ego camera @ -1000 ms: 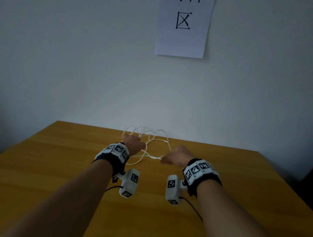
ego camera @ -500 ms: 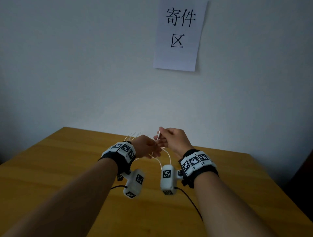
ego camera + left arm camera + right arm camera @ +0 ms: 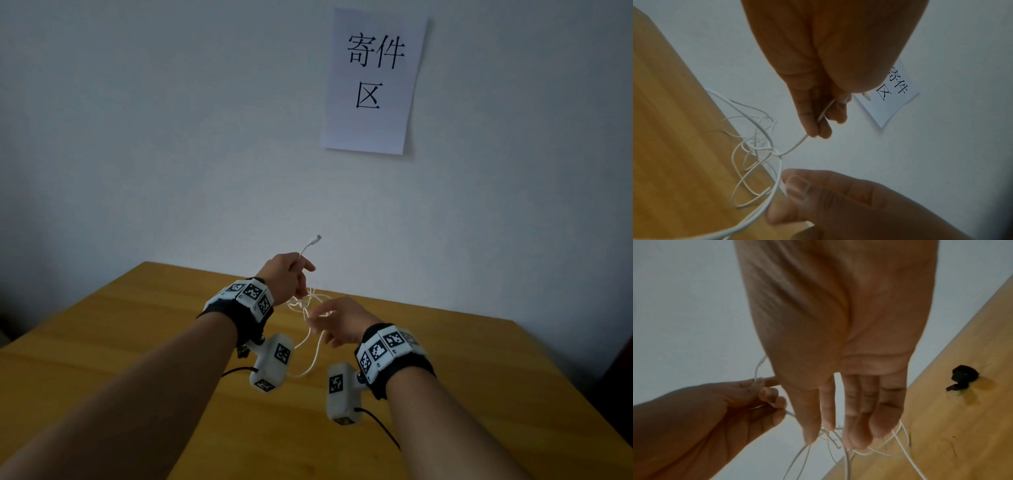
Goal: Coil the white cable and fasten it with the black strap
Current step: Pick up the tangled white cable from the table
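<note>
The thin white cable [image 3: 306, 301] hangs as a loose tangle above the wooden table [image 3: 137, 325]. My left hand [image 3: 301, 274] is raised and pinches it near one end; the connector [image 3: 315, 238] sticks up above the fingers. In the left wrist view those fingers [image 3: 816, 123] clamp the cable [image 3: 777, 178]. My right hand [image 3: 317, 322] is lower and pinches a strand between thumb [image 3: 797, 183] and finger, the other fingers nearly straight [image 3: 859, 410]. A loop sags between the wrists. The black strap [image 3: 964, 374] lies on the table, seen only in the right wrist view.
The table stands against a pale wall [image 3: 171, 137] with a paper sign [image 3: 373, 82] taped high on it. Camera pods hang under both wrists [image 3: 274, 363], with black leads trailing back. Dark scuff marks [image 3: 951, 449] show on the wood near the strap.
Both hands lifted the cable off the table. My left hand then rose with the connector end, while my right hand dropped lower along the cable.
</note>
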### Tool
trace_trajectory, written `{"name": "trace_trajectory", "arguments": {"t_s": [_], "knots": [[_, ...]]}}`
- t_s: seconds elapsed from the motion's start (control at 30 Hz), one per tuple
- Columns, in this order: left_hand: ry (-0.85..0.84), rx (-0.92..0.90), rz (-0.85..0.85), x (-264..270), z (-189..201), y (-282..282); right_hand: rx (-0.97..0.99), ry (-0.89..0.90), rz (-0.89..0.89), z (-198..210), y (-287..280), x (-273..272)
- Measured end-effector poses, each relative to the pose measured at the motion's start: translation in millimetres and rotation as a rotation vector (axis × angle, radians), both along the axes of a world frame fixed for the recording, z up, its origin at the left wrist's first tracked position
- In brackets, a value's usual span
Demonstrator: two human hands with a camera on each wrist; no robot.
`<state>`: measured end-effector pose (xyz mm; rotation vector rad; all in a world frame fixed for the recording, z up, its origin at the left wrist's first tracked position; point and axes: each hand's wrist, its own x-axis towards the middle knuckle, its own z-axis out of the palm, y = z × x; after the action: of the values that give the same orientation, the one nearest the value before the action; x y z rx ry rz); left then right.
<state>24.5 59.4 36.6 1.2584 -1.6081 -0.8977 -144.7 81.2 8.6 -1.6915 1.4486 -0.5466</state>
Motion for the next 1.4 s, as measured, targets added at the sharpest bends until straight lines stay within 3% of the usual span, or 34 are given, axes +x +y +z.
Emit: {"name": "trace_trajectory", "arguments": {"t_s": [0.3,0.4,0.47,0.6,0.67,0.83,1.17,1.4], "knots": [[-0.001,-0.012,-0.007,4,-4,1,-0.059,0.138,-0.011,-4,1,13],[-0.080,-0.007,0.025,7,-5,0,-0.047,0.171,-0.038,-6,0,15],[-0.202,0.010,0.059,9,-5,0,-0.055,0.132,-0.079,-9,-3,14],[-0.674,0.077,0.100,15,-5,0,-0.159,0.043,-0.199,-9,-6,7],[-0.799,0.125,0.118,19,-6,2,-0.193,0.004,-0.268,-6,-8,2],[-0.901,0.170,0.231,30,-9,0,-0.222,-0.051,-0.463,-6,-16,-10],[-1.193,0.370,0.142,44,-17,-10,-0.297,-0.178,-0.824,-4,-29,-25],[-1.102,0.278,0.296,62,-31,-23,-0.366,-0.481,-1.011,-9,-39,-28]]}}
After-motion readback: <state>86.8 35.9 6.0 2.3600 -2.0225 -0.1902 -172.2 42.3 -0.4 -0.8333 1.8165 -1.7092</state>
